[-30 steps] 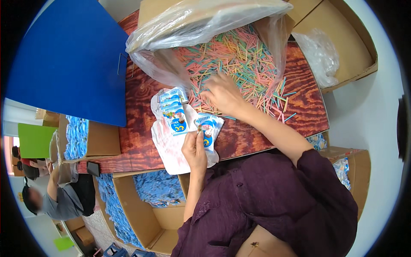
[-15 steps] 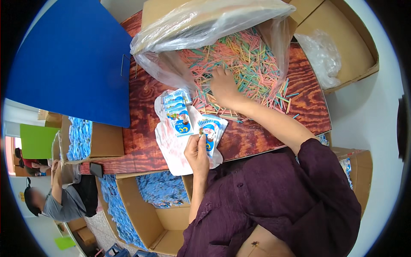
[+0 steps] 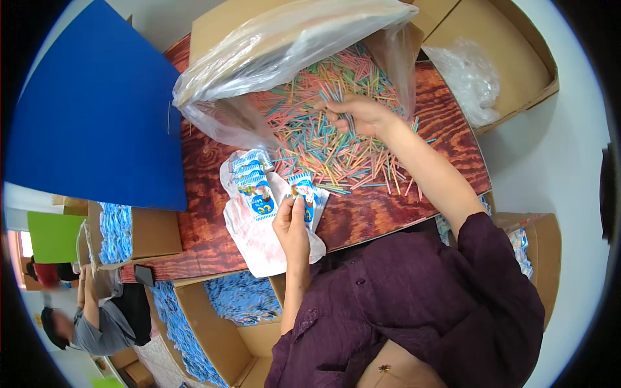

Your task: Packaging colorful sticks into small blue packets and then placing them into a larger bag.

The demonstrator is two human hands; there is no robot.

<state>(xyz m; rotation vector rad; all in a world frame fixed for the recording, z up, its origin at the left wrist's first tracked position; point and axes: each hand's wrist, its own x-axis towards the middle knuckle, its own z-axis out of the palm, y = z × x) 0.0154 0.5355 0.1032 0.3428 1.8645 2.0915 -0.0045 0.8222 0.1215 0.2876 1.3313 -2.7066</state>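
Note:
My right hand [image 3: 362, 115] is raised a little over a heap of thin coloured sticks [image 3: 323, 149] in pink, green, yellow and blue. Its fingers are closed round a bunch of sticks [image 3: 334, 97]. On the near side of the heap, my left hand [image 3: 292, 233] pinches a small blue and white packet [image 3: 301, 186] between thumb and fingers. That packet is at the top of a small stack. Beside it, more packets [image 3: 256, 194] overlap in a row on a white, pink-stained cloth [image 3: 249, 242].
The heap spills from a cardboard box lined with clear plastic [image 3: 291, 39] onto the wood-patterned table [image 3: 207, 226]. A blue panel [image 3: 97, 110] stands at left. Packet-filled cartons [image 3: 242, 297] sit below the table edge. A co-worker [image 3: 107, 323] stands at far left beside a phone [image 3: 144, 275].
My right hand has lifted out of the stick heap and turned, now with a bunch of sticks in its fingers. My left hand stays at the packet stack. The whole view has shifted slightly.

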